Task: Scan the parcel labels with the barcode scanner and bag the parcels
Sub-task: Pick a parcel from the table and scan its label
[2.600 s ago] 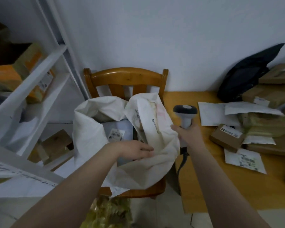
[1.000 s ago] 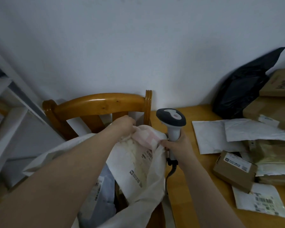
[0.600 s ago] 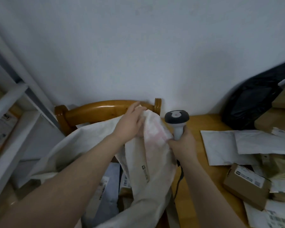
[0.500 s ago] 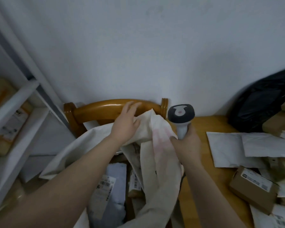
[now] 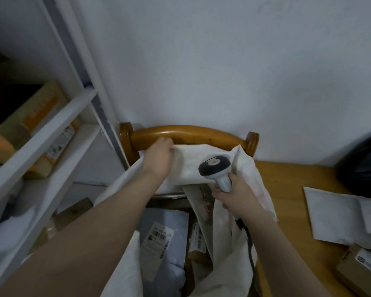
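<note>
Both forearms reach forward over the open white sack point(image 5: 189, 168), which sits on the wooden chair point(image 5: 191, 133). The left hand point(image 5: 159, 160) lies back-up at the chair's top rail, fingers curled over the sack's far rim and gripping it there. The right hand point(image 5: 234, 195) is wrapped round the pale handle of the barcode scanner point(image 5: 214, 168), whose dark head tilts up and to the left above the sack's mouth. The scanner's cable point(image 5: 248, 239) trails down beneath the wrist. I cannot tell whether this hand also pinches the sack's right fold.

Inside the sack lie a grey mailer point(image 5: 169, 254) with its label up and, just beside it, a brown parcel point(image 5: 198, 239). On the tabletop point(image 5: 291, 189), white mailers point(image 5: 334, 215) lie toward the right edge, with a cardboard box point(image 5: 360, 271) nearer its front corner and a black bag point(image 5: 364, 166) at the back. A white shelf point(image 5: 43, 133) stands left.
</note>
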